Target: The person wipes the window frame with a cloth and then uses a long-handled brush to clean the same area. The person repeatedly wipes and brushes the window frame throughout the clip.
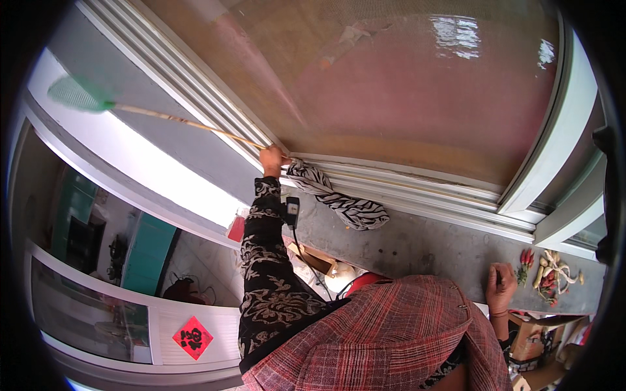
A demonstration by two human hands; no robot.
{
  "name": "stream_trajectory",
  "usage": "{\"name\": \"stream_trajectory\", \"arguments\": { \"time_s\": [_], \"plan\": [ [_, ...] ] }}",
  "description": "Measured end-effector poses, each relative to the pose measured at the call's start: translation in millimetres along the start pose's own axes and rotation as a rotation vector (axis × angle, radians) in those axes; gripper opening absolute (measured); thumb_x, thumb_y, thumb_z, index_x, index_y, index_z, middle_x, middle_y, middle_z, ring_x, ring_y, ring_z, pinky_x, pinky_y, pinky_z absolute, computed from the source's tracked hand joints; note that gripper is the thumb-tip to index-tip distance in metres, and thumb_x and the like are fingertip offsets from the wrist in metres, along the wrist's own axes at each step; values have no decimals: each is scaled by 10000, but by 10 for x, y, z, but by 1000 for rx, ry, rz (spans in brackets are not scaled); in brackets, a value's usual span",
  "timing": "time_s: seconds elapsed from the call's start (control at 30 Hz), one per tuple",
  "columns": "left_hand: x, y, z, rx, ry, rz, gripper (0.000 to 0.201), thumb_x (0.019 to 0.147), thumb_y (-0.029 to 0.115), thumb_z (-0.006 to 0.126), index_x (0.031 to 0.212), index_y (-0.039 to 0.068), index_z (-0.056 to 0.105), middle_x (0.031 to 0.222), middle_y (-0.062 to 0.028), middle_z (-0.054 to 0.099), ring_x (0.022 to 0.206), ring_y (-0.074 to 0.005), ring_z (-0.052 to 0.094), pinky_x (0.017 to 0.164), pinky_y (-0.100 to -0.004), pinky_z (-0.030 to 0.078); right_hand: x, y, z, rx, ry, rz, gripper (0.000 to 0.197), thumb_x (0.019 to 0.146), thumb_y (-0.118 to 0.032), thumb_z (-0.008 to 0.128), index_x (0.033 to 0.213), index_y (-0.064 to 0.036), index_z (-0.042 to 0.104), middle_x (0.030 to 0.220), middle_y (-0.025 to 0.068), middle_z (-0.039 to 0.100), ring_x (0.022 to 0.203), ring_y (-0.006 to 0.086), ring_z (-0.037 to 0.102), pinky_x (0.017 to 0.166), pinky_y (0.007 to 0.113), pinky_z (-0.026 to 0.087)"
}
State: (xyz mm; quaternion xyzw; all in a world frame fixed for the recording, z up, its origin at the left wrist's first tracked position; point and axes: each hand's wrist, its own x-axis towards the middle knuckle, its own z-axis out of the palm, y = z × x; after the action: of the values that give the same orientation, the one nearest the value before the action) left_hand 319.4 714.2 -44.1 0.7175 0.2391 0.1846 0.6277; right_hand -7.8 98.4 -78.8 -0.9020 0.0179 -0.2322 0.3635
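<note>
My left hand (272, 160) is closed around the thin handle of a fly swatter. The swatter's green mesh head (79, 95) stretches out to the far left and looks blurred. Right beside that hand, a black-and-white zebra-striped cloth (349, 207) lies bunched on the grey sill; whether the fingers touch it I cannot tell. At the sill's edge on the right, my right hand (501, 287) is curled into a loose fist, with nothing visible in it. Close to it lie some red chili peppers (525, 259) and a bundle of dried pale pods (551, 270).
A large sliding window (404, 98) with pale frame tracks borders the grey sill (424, 244). A black adapter (293, 208) with a cord hangs near my left forearm. Cardboard boxes (529, 339) stand low on the right. At left is a wall with a red diamond-shaped paper (193, 337).
</note>
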Motion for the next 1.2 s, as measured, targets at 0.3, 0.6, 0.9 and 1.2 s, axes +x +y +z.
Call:
{"name": "stream_trajectory", "arguments": {
  "time_s": [0.3, 0.6, 0.9, 1.2],
  "plan": [
    [117, -334, -39, 770, 300, 458, 333, 854, 247, 522, 815, -58, 651, 774, -296, 633, 795, -478, 618, 739, -521, 499, 3, -13, 16, -35, 7, 16, 15, 849, -24, 636, 842, -34, 627, 780, 127, 595, 676, 292, 608, 612, 343, 478],
    [-28, -201, 58, 754, 361, 344, 360, 833, 258, 548, 781, -79, 662, 759, -308, 633, 791, -472, 633, 736, -511, 509, 10, -11, 10, -86, 10, -41, 25, 856, -23, 631, 842, -36, 614, 788, 132, 603, 678, 299, 615, 616, 346, 486],
    [-121, 149, 25, 192, -52, 93, 294, 868, 139, 441, 722, -84, 566, 659, -188, 628, 542, -326, 665, 486, -373, 587, 12, -16, -5, -15, -8, 2, 19, 865, -17, 623, 851, -31, 622, 787, 130, 598, 680, 296, 612, 617, 341, 483],
    [-104, 200, -179, 412, 40, 356, 313, 866, 161, 445, 717, -69, 597, 640, -188, 633, 584, -289, 674, 524, -393, 546, 15, -25, 2, -50, -13, 2, 13, 860, -25, 630, 855, -37, 628, 783, 124, 596, 677, 287, 608, 614, 338, 482]
  ]
}}
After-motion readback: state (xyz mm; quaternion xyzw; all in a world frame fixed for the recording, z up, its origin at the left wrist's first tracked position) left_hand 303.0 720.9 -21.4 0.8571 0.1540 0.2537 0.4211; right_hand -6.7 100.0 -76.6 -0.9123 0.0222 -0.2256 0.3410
